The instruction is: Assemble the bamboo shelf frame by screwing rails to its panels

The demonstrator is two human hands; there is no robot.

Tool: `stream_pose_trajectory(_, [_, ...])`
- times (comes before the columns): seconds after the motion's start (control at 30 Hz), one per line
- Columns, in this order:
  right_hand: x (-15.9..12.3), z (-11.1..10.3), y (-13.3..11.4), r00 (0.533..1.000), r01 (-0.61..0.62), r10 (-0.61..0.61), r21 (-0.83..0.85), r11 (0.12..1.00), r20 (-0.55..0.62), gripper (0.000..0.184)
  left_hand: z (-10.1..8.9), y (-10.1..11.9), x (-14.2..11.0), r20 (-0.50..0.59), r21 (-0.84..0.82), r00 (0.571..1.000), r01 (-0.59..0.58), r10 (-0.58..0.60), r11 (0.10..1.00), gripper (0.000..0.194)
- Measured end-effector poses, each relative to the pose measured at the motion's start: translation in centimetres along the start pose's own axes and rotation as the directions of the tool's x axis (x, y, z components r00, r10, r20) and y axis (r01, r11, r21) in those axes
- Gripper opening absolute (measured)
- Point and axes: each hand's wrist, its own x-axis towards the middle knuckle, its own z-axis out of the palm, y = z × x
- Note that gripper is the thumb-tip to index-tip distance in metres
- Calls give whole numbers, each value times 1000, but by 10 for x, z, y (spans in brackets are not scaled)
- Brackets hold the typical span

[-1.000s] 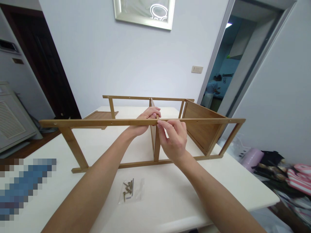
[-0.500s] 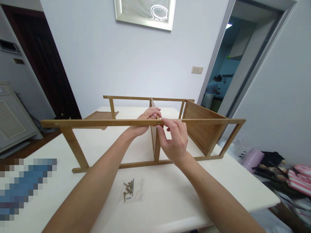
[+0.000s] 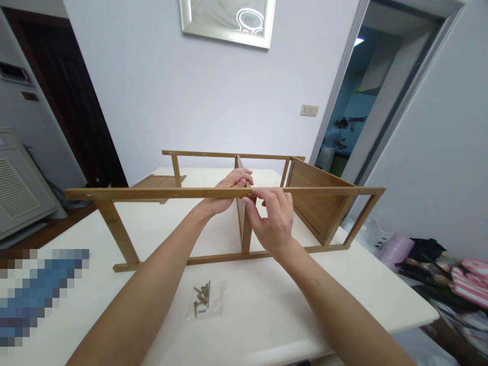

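A wooden shelf frame (image 3: pixel 152 193) lies on its side across a white table. Behind its upper front rail, my left hand (image 3: pixel 229 185) is closed round the top edge of the middle shelf panel (image 3: pixel 240 223). My right hand (image 3: pixel 276 216) is at the front of that rail where the panel meets it. Its index finger rests against the rail and its thumb sits just below, both close beside a small brass-coloured screw head (image 3: pixel 249 193) in the rail's hole. Part of my left hand is hidden by the rail.
A clear plastic bag (image 3: pixel 217 300) with several screws (image 3: pixel 202 297) lies on the white table (image 3: pixel 267 325) nearer me. Another wooden panel (image 3: pixel 160 181) lies at the back left. A second shelf panel (image 3: pixel 320 198) stands in the frame's right part. A person is in the far doorway.
The screw head sits closer to flush with the rail than before. My right thumb and index finger have shifted slightly left; my left hand has stayed put.
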Motion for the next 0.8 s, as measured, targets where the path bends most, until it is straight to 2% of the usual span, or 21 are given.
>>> stream_pose_trajectory(0.13, [-1, -1, 0, 1000, 13, -13, 9, 1000, -13, 19, 0, -1, 0, -5, -5, 1000, -7, 7, 1000, 42])
stream_pose_trajectory(0.43, [1, 1, 1, 1000, 8, -8, -14, 1000, -11, 5, 0, -1, 1, 4, -6, 1000, -17, 17, 1000, 39])
stream_pose_trajectory(0.67, [1, -2, -1, 1000, -6, 6, -4, 1000, 5, 20, -1, 0, 0, 5, 2, 1000, 3, -3, 1000, 39])
stream_pose_trajectory(0.8, [-1, -1, 0, 1000, 1, -1, -4, 1000, -5, 17, -1, -2, 0, -2, 3, 1000, -18, 18, 1000, 39])
